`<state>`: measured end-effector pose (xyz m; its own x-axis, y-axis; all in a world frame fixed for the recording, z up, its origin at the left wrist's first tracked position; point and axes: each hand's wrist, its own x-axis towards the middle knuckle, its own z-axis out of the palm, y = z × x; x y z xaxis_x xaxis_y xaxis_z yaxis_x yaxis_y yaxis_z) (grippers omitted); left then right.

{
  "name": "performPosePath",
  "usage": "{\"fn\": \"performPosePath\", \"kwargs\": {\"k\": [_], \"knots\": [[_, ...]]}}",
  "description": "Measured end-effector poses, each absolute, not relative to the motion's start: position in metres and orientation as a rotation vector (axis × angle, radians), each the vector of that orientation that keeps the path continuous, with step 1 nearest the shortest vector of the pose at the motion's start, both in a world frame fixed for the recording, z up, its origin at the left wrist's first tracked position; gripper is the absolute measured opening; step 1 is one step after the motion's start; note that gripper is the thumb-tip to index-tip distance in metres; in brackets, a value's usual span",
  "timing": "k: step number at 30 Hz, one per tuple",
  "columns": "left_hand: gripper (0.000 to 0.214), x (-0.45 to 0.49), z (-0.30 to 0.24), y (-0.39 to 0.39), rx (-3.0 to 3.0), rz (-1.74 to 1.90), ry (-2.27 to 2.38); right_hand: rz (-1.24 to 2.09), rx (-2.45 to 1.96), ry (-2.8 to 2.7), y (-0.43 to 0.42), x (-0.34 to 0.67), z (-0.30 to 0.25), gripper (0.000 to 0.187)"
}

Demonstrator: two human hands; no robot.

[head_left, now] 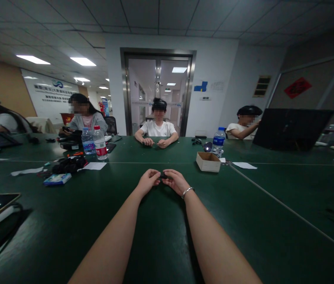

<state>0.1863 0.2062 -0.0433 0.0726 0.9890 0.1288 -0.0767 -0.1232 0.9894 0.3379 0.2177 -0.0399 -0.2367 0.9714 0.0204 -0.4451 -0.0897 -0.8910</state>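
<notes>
Both my arms reach forward over the dark green table point(167, 236). My left hand point(148, 180) and my right hand point(175, 181) meet at the table's middle, fingers curled together around a small black object point(163, 176) pinched between them. What the object is I cannot make out. A thin bracelet point(187, 192) circles my right wrist.
A small open cardboard box point(208, 161) stands just beyond my right hand, with a water bottle point(218, 142) behind it. Two bottles point(96, 142) and black items point(69, 164) lie at the left. Several people sit around the table; an open laptop point(291, 128) stands at the right.
</notes>
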Motion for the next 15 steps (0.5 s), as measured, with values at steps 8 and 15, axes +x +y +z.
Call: {"fn": "performPosePath", "kwargs": {"k": [8,15], "knots": [[0.029,0.181,-0.040,0.198,1.395,1.298,0.940,1.606,-0.751,-0.976,0.218,0.338,-0.039,0.009],[0.035,0.185,-0.045,0.208,1.256,1.271,1.004,1.604,-0.736,-1.002,0.217,0.338,-0.039,0.010]]}}
